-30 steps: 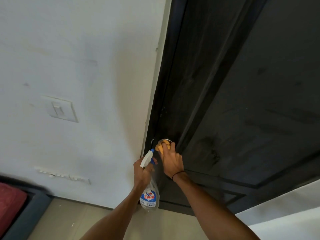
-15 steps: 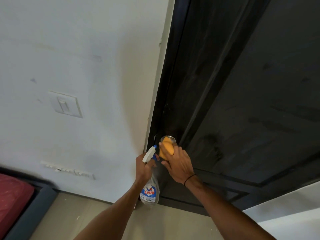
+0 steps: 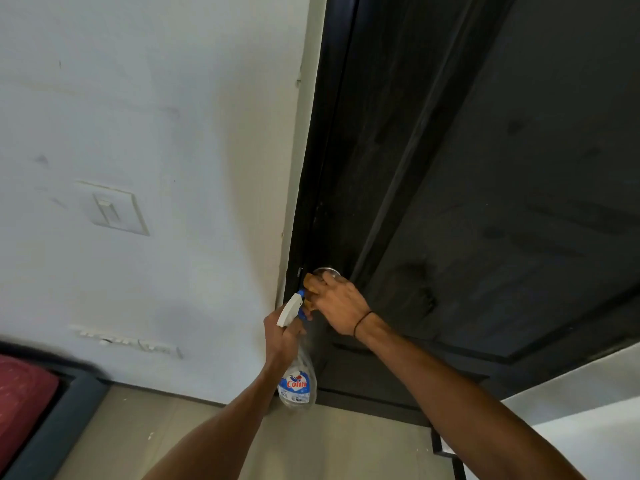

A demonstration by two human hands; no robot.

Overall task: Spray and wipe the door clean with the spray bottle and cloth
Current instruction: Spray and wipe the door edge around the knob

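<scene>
Your right hand (image 3: 341,306) has fingers curled over the yellow cloth (image 3: 310,289), pressing it on the knob (image 3: 323,271) at frame ctr; left hand (image 3: 282,336) grips the spray bottle (image 3: 296,379) w/ fingers wrapped round its neck, just below. Looks mid-job: you're on the knob area, but smudges on the door (image 3: 485,220) panel at right suggest most wiping's left.

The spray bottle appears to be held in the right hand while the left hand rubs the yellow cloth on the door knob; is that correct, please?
The hands are swapped. In the head view the left hand holds the spray bottle, while the right hand rubs the yellow cloth on the door knob.
</scene>
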